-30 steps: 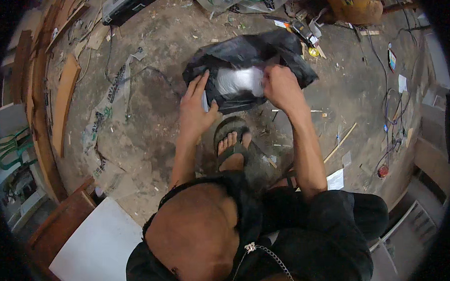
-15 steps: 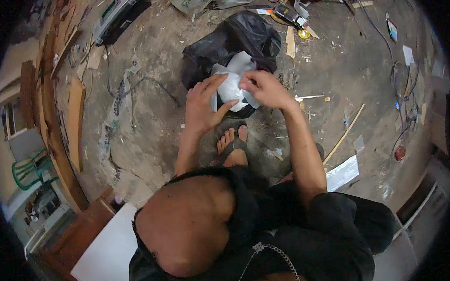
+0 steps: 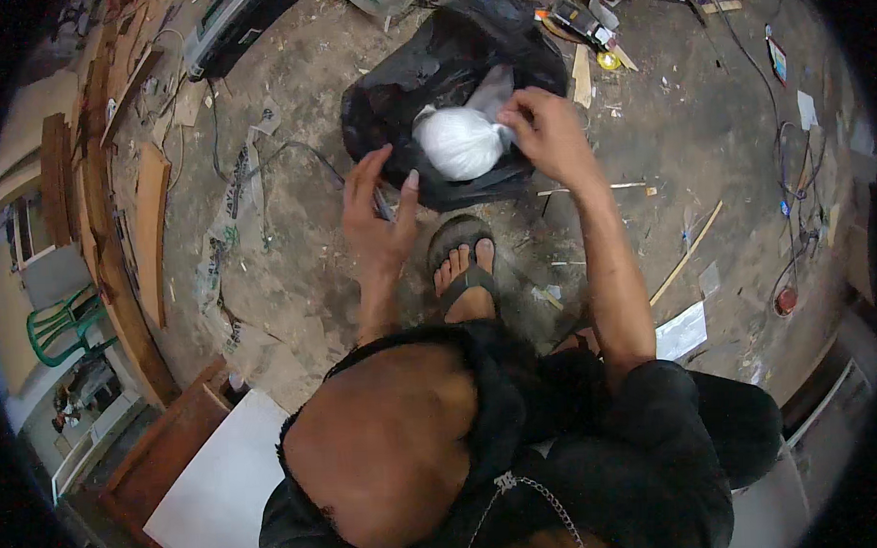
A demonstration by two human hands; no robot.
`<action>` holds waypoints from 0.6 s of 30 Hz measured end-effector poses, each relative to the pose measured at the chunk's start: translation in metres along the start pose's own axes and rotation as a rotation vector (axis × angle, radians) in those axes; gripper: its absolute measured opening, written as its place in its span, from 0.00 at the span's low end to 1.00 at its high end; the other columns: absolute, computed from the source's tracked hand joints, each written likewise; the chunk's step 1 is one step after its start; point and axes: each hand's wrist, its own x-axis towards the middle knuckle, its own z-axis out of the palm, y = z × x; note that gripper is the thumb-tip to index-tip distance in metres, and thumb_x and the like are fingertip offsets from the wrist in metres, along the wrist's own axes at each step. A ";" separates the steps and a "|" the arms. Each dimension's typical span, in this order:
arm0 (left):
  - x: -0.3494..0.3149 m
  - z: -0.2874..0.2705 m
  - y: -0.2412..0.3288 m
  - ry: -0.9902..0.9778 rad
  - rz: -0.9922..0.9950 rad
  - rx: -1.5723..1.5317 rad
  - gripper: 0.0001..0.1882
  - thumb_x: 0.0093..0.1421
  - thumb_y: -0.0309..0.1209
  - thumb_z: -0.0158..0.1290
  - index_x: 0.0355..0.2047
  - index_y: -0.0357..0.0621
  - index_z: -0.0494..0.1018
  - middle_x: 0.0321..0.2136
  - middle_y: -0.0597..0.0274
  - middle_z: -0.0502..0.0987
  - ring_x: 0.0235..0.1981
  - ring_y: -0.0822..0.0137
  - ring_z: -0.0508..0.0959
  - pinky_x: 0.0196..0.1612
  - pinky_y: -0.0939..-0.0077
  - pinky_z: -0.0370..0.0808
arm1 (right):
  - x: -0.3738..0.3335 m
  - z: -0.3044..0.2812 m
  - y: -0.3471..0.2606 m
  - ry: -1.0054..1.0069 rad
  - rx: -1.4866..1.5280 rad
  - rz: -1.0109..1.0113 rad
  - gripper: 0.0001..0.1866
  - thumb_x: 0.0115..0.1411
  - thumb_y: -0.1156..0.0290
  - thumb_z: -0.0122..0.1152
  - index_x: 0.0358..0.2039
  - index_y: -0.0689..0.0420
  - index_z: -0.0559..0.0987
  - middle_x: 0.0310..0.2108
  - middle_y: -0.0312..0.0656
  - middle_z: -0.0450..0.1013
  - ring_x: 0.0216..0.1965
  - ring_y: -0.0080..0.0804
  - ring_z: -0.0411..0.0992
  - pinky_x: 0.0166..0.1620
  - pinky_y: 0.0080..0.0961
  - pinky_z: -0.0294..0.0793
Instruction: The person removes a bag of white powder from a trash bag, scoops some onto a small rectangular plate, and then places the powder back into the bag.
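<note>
Flr [image 3: 301, 81] littered, planks [image 3: 154, 236] to L, L hand [image 3: 377, 218] spread, R hand [image 3: 548, 140] pinching wht bag [image 3: 458, 145]

Black clothing [image 3: 624, 461], ragged-edged around a bare knee [image 3: 377, 445], is worn with a silvery chain [image 3: 554, 506] and a dark thong sandal [image 3: 449, 237].

A white plastic bag [image 3: 458, 146], rounded and full, sits toward the near side of a crumpled black plastic bag [image 3: 384, 102], amid its folds. The white bag's neck is gathered tight on the right; the black bag spreads loosely, reaching farther left and far.
</note>
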 end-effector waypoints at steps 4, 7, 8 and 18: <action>0.002 0.009 0.013 -0.003 0.074 -0.069 0.20 0.52 0.26 0.61 0.47 0.41 0.75 0.44 0.53 0.77 0.39 0.62 0.75 0.43 0.72 0.72 | -0.015 -0.004 0.011 0.005 0.008 0.115 0.06 0.56 0.73 0.59 0.30 0.63 0.77 0.24 0.48 0.72 0.24 0.36 0.70 0.30 0.30 0.68; 0.005 0.012 0.019 -0.058 0.128 -0.078 0.20 0.51 0.26 0.61 0.47 0.42 0.75 0.43 0.54 0.77 0.40 0.60 0.75 0.44 0.71 0.72 | -0.025 -0.002 0.011 -0.018 0.083 0.134 0.07 0.58 0.72 0.58 0.31 0.63 0.77 0.22 0.45 0.72 0.23 0.28 0.68 0.28 0.26 0.67; 0.006 0.013 0.022 -0.099 0.130 -0.069 0.21 0.50 0.26 0.62 0.47 0.42 0.75 0.44 0.55 0.77 0.41 0.59 0.75 0.45 0.70 0.71 | -0.027 -0.003 0.012 -0.037 0.058 0.204 0.07 0.58 0.72 0.58 0.32 0.63 0.77 0.22 0.45 0.72 0.23 0.28 0.68 0.28 0.26 0.67; 0.025 0.046 0.028 -0.283 0.132 -0.014 0.22 0.52 0.33 0.60 0.48 0.44 0.74 0.47 0.53 0.75 0.47 0.52 0.73 0.54 0.62 0.66 | -0.026 -0.034 0.012 -0.100 0.050 0.410 0.15 0.53 0.70 0.66 0.41 0.61 0.80 0.23 0.34 0.72 0.22 0.18 0.62 0.27 0.20 0.64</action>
